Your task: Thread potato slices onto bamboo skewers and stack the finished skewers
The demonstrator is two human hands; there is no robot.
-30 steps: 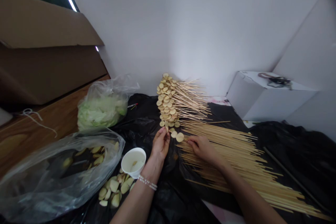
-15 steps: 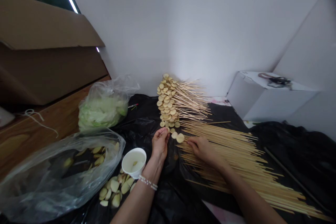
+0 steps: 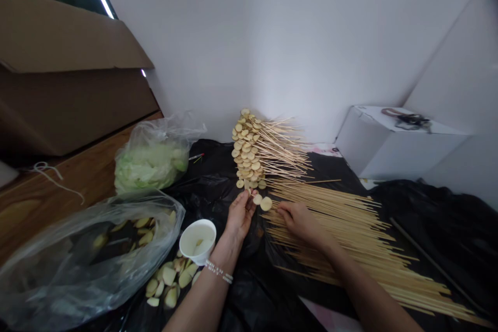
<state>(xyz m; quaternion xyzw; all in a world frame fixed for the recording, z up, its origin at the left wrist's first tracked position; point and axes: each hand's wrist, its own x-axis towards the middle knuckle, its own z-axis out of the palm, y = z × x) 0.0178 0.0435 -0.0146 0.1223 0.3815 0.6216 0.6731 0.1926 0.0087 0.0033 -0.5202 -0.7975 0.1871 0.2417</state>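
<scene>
My right hand (image 3: pixel 299 219) is closed round a bamboo skewer, most of it hidden by the hand and lost among the other skewers. Two round potato slices (image 3: pixel 266 204) sit along its front part, left of that hand. At the skewer's tip, the fingers of my left hand (image 3: pixel 238 216) pinch another potato slice (image 3: pixel 247 191), partly covered by the fingertips. Just beyond, a stack of skewered potato slices (image 3: pixel 247 150) lies with its sticks pointing right. Loose bamboo skewers (image 3: pixel 350 238) spread out under and around my right forearm.
A white tub (image 3: pixel 198 241) stands left of my left wrist, beside loose potato pieces (image 3: pixel 169 275). Farther left are an open clear bag (image 3: pixel 97 275) with slices and a bag of pale green leaves (image 3: pixel 151 163). A cardboard box (image 3: pixel 73 109) and a white box (image 3: pixel 392 145) flank the black plastic sheet (image 3: pixel 252 295).
My left hand has shifted slightly right, nearer the slices on the skewer, and its fingers have turned a little. The right hand stays almost still.
</scene>
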